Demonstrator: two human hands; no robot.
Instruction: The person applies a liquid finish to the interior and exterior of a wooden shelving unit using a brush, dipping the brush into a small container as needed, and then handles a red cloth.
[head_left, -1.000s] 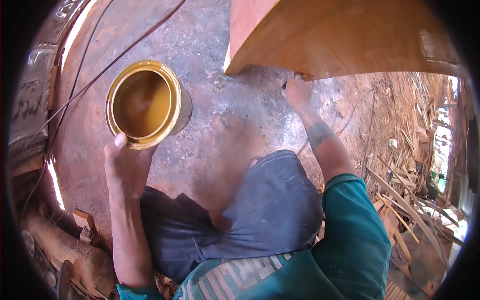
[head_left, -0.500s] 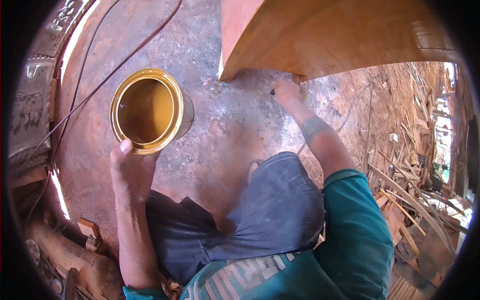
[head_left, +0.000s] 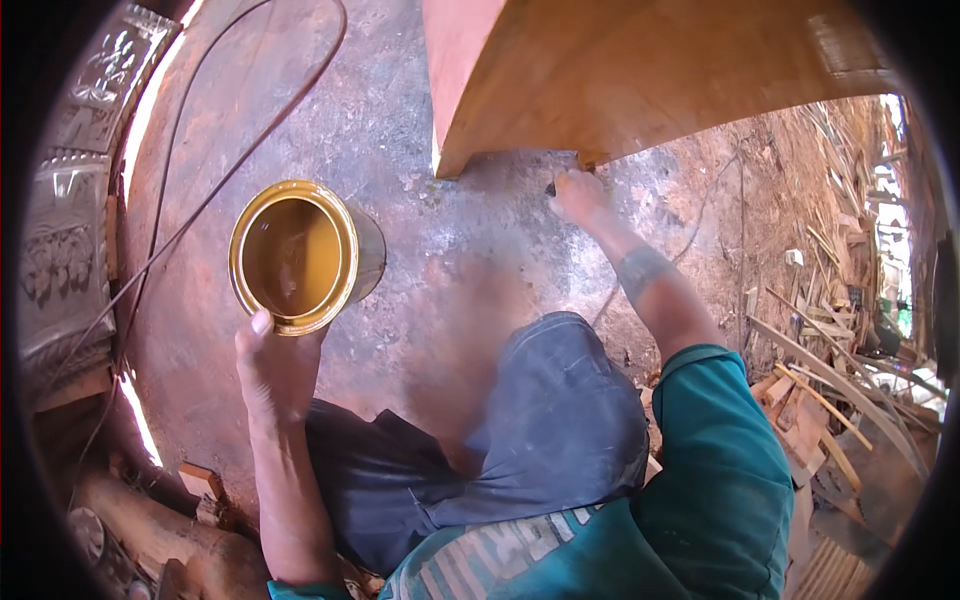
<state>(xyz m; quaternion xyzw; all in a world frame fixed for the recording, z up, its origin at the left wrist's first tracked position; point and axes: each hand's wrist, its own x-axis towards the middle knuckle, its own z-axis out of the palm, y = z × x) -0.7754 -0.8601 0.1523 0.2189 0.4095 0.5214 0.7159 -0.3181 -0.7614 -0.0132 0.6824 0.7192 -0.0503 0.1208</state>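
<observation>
My left hand grips the near rim of an open metal can, thumb on top. The can is tilted toward me, with glossy amber-brown varnish-like liquid inside. My right hand reaches forward, closed, beside the lower edge of a large varnished wooden panel. From that fist pokes a small dark end of what looks like a paintbrush; its other end is hidden by the hand and the panel edge.
A cable runs across the concrete floor on the left, near carved grey panels. Wood offcuts and strips are heaped at the right. A rounded brown log-like piece lies lower left.
The view has shifted, so the can, panel and cable sit lower in the picture. My left hand still holds the can; my right hand stays closed by the panel's lower edge.
</observation>
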